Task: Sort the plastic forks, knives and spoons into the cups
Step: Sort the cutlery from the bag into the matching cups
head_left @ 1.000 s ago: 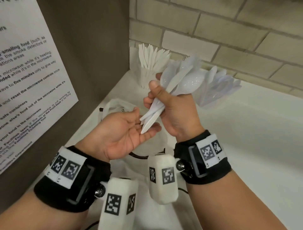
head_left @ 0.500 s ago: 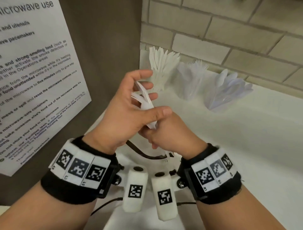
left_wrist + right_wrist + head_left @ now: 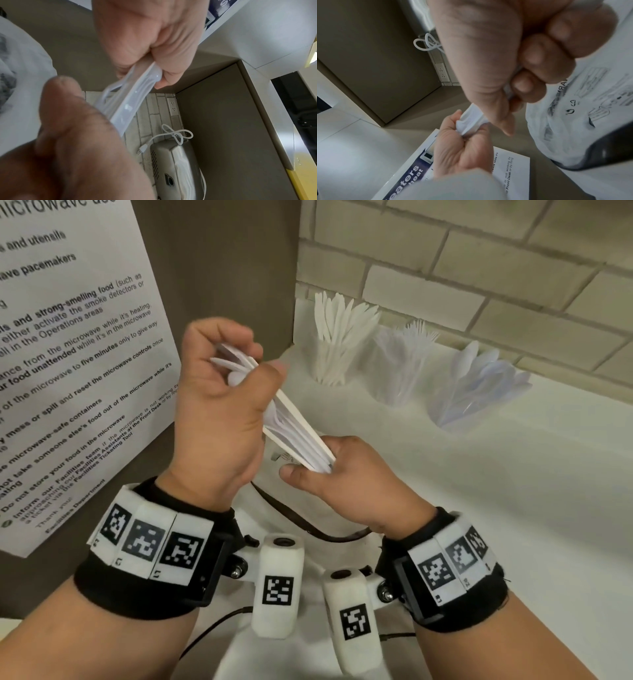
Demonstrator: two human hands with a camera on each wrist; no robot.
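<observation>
A bundle of white plastic cutlery (image 3: 294,433) slants between my two hands above the counter. My left hand (image 3: 236,364) grips its upper end, with the utensil heads poking out between the curled fingers. My right hand (image 3: 315,470) grips the lower handle ends. The left wrist view shows the bundle (image 3: 130,105) running from my left thumb (image 3: 68,108) up to the right hand (image 3: 154,47). At the back wall stand three cups: knives (image 3: 334,350), forks (image 3: 400,364) and spoons (image 3: 476,392), which leans right.
A white plastic bag (image 3: 301,546) with dark handles lies on the white counter (image 3: 479,508) under my hands. A printed microwave notice (image 3: 68,371) hangs on the brown panel at left. Brick wall (image 3: 479,268) runs behind the cups.
My right hand held the bundle upright over the open left palm. The left hand then rose and closed round the upper end, and the right hand dropped to the handle ends.
</observation>
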